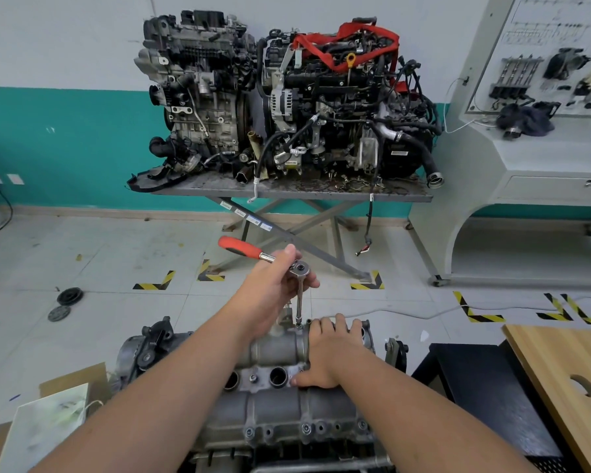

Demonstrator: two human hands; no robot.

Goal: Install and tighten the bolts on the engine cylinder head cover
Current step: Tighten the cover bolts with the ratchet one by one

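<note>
Your left hand grips a ratchet wrench at its head, fingers curled round the steel just below the red handle, which angles up and to the left. A long extension bar drops nearly straight down from the ratchet head to the far edge of the cylinder head cover, where its socket end sits on a bolt just beside your right fingertips.

Your right hand lies flat across the right end of the grey cast cover, fingers spread over its far rounded ridge and thumb pressed near two round plug wells. The hands are apart, one raised on the tool, one bracing the casting.

The cover sits on the engine directly below you, at the bottom centre of the view. Along its near flange a row of bolts shows among open holes; whether they are snug cannot be told.

Behind, two complete engines stand on a scissor-leg steel table against a teal-and-white wall. A grey training panel stands at right, a wooden board at lower right, and cardboard boxes at lower left. Yellow-and-black tape corners mark the tiled floor.
</note>
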